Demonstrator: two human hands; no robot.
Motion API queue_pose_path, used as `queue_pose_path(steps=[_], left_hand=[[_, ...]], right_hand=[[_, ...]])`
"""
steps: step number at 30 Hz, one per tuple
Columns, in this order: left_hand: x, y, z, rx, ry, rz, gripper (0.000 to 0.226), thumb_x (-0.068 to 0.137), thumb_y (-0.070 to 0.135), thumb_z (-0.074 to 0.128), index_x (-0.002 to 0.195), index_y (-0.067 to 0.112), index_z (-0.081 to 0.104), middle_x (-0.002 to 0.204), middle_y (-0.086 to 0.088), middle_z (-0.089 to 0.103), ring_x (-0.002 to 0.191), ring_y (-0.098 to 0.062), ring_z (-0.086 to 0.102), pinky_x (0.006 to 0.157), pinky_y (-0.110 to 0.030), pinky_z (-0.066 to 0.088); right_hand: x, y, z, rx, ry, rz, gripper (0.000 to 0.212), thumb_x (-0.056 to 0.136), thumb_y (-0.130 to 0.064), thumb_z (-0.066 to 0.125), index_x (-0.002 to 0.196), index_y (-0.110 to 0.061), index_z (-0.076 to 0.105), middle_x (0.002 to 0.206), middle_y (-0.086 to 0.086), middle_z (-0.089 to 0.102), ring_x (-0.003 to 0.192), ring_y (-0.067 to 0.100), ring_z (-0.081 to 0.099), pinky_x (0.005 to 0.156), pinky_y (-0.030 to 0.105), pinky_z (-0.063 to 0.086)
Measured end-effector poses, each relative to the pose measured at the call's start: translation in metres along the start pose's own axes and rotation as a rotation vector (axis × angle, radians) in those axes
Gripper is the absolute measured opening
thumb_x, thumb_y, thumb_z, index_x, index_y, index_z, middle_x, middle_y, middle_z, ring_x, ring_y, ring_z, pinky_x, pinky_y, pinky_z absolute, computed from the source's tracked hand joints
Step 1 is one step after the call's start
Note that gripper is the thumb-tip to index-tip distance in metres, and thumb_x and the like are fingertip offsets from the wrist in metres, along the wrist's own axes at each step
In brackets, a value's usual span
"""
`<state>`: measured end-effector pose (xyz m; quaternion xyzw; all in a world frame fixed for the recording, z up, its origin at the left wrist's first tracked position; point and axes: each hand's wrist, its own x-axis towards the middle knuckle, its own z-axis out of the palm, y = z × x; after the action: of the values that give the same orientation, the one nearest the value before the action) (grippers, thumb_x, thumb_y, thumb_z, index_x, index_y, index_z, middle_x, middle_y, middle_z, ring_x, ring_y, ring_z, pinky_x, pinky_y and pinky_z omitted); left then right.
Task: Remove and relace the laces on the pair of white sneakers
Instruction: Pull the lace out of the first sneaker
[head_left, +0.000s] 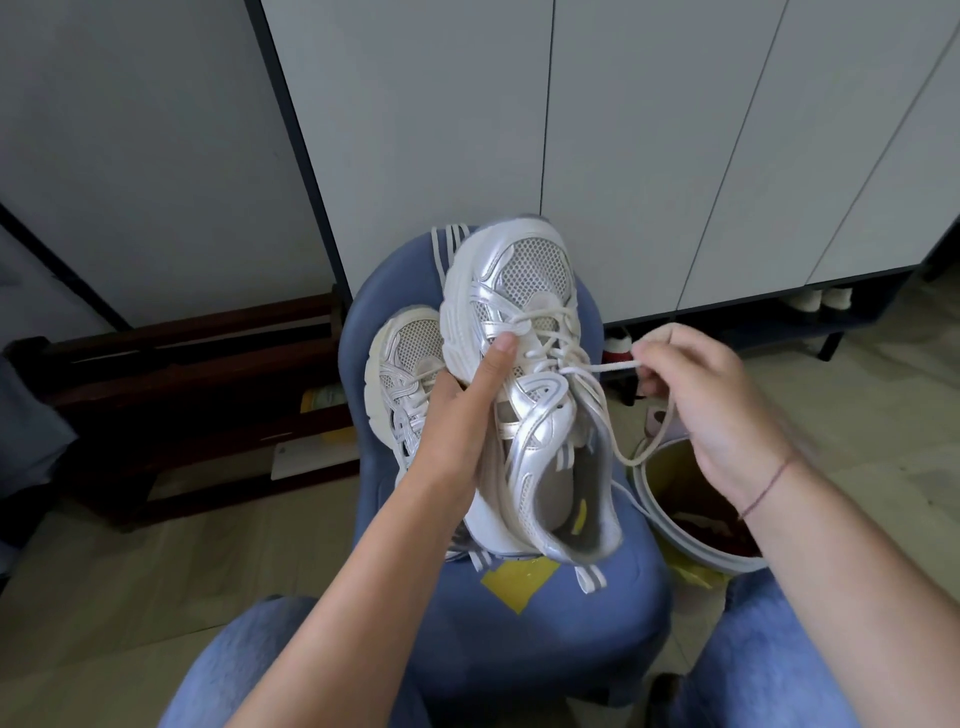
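Head: left hand (457, 415) grips sneaker (530, 291), right hand (711, 405) lace (608, 368).

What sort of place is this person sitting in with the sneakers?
Probably a home entryway: tall white cabinet doors with shoes tucked in the open gap beneath, a small blue chair under the white sneakers, and a lined waste bin beside it.

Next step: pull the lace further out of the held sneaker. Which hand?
Right, probably. The right hand pinches the lace, stretched taut from the eyelets. The left hand grips the sneaker by its side, thumb on the lacing, so it is busy steadying.
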<state>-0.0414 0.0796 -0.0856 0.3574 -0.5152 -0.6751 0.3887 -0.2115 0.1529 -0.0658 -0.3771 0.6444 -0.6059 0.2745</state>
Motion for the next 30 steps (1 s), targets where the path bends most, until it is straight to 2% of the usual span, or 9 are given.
queue_pose_path(steps=[4, 8, 13, 16, 18, 20, 24, 27, 30], left_hand=[[0.001, 0.000, 0.001, -0.002, -0.006, 0.023, 0.066, 0.080, 0.059, 0.068, 0.133, 0.021, 0.058, 0.120, -0.001, 0.071, 0.112, -0.019, 0.067, 0.106, -0.046, 0.047], [0.002, -0.002, 0.000, -0.007, -0.032, 0.042, 0.065, 0.080, 0.056, 0.070, 0.133, 0.019, 0.059, 0.122, -0.004, 0.071, 0.114, -0.023, 0.066, 0.106, -0.049, 0.046], [0.001, -0.002, 0.000, -0.003, -0.002, 0.092, 0.058, 0.086, 0.052, 0.065, 0.134, 0.020, 0.057, 0.122, -0.004, 0.070, 0.113, -0.023, 0.067, 0.104, -0.049, 0.048], [0.002, 0.000, -0.001, -0.026, 0.007, 0.081, 0.069, 0.081, 0.057, 0.069, 0.136, 0.018, 0.055, 0.125, -0.007, 0.069, 0.115, -0.025, 0.066, 0.104, -0.050, 0.047], [0.002, 0.000, -0.001, -0.029, 0.012, 0.087, 0.071, 0.080, 0.059, 0.069, 0.135, 0.017, 0.055, 0.124, -0.007, 0.069, 0.114, -0.024, 0.067, 0.104, -0.050, 0.048], [0.003, 0.001, -0.001, 0.001, 0.023, 0.119, 0.067, 0.081, 0.056, 0.068, 0.134, 0.017, 0.057, 0.122, -0.006, 0.070, 0.113, -0.023, 0.067, 0.103, -0.049, 0.049], [0.001, 0.002, 0.000, 0.028, 0.024, 0.174, 0.054, 0.087, 0.048, 0.064, 0.129, 0.015, 0.060, 0.118, -0.007, 0.072, 0.111, -0.023, 0.068, 0.101, -0.049, 0.051], [0.000, 0.003, 0.001, 0.017, 0.025, 0.178, 0.056, 0.086, 0.048, 0.067, 0.129, 0.013, 0.060, 0.118, -0.009, 0.071, 0.110, -0.025, 0.068, 0.100, -0.050, 0.052], [-0.001, 0.001, 0.005, 0.008, 0.003, 0.177, 0.056, 0.087, 0.045, 0.068, 0.133, 0.014, 0.057, 0.120, -0.006, 0.071, 0.111, -0.023, 0.068, 0.100, -0.048, 0.052]], right_hand=[[-0.009, -0.003, 0.007, -0.084, -0.185, -0.111, 0.010, 0.090, -0.017, 0.060, 0.082, -0.016, 0.066, 0.080, 0.001, 0.066, 0.080, 0.012, 0.059, 0.082, 0.033, 0.049], [-0.013, -0.006, 0.012, -0.152, -0.190, -0.146, 0.014, 0.087, -0.024, 0.065, 0.086, -0.011, 0.069, 0.086, 0.009, 0.070, 0.083, 0.022, 0.064, 0.082, 0.035, 0.052], [-0.009, -0.006, 0.007, -0.092, -0.275, -0.062, 0.002, 0.082, -0.016, 0.070, 0.083, -0.016, 0.071, 0.079, -0.002, 0.069, 0.078, 0.008, 0.062, 0.081, 0.027, 0.051], [-0.009, -0.008, 0.005, 0.066, -0.306, 0.034, 0.038, 0.082, -0.038, 0.060, 0.087, -0.002, 0.069, 0.065, -0.003, 0.060, 0.063, 0.005, 0.055, 0.063, 0.019, 0.046], [-0.010, -0.011, 0.005, 0.139, -0.295, 0.084, 0.038, 0.093, -0.034, 0.047, 0.088, -0.003, 0.068, 0.055, -0.002, 0.052, 0.049, 0.006, 0.046, 0.047, 0.015, 0.039], [-0.011, -0.014, 0.006, 0.121, -0.311, 0.063, 0.027, 0.097, -0.018, 0.046, 0.085, -0.005, 0.067, 0.050, 0.001, 0.052, 0.044, 0.007, 0.046, 0.043, 0.014, 0.038], [-0.013, -0.016, 0.005, 0.114, -0.382, 0.061, 0.008, 0.085, -0.008, 0.061, 0.087, -0.003, 0.067, 0.051, 0.007, 0.057, 0.042, 0.011, 0.051, 0.043, 0.016, 0.043], [-0.012, -0.014, 0.008, 0.111, -0.366, 0.067, 0.019, 0.070, -0.018, 0.070, 0.086, -0.006, 0.069, 0.062, 0.009, 0.064, 0.053, 0.012, 0.056, 0.051, 0.017, 0.047], [-0.010, -0.009, 0.012, 0.108, -0.296, 0.053, 0.019, 0.062, -0.025, 0.073, 0.076, -0.013, 0.072, 0.073, 0.005, 0.071, 0.068, 0.009, 0.065, 0.062, 0.016, 0.050]])
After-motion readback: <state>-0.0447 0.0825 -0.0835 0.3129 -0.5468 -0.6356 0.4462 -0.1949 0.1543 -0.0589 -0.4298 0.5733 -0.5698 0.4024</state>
